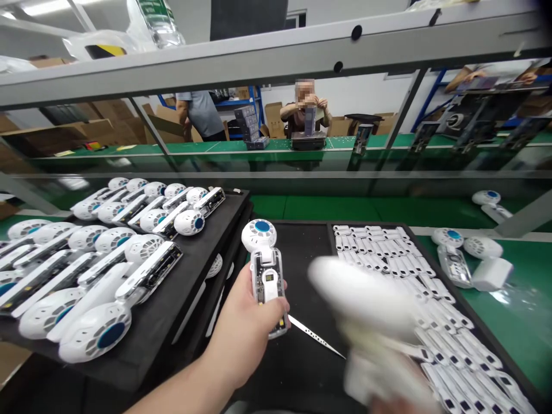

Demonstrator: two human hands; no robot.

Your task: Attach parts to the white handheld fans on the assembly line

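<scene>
My left hand (245,330) is closed round a white hand-held fan body (267,270) with a round blue-centred head and an open clear handle showing its circuit board. It holds the fan upright over a black mat (302,247). My right hand (379,345) is a white motion-smeared shape at the lower right, seemingly gloved, carrying a white piece (357,287); its fingers cannot be made out. Metal tweezers (314,336) lie on the mat between the hands.
A black tray (215,241) on the left holds several unfinished fans in rows. Rows of small white parts (388,253) fill the right of the mat. More fan parts (470,259) lie on the green bench. Across the conveyor, one person sits and another stands.
</scene>
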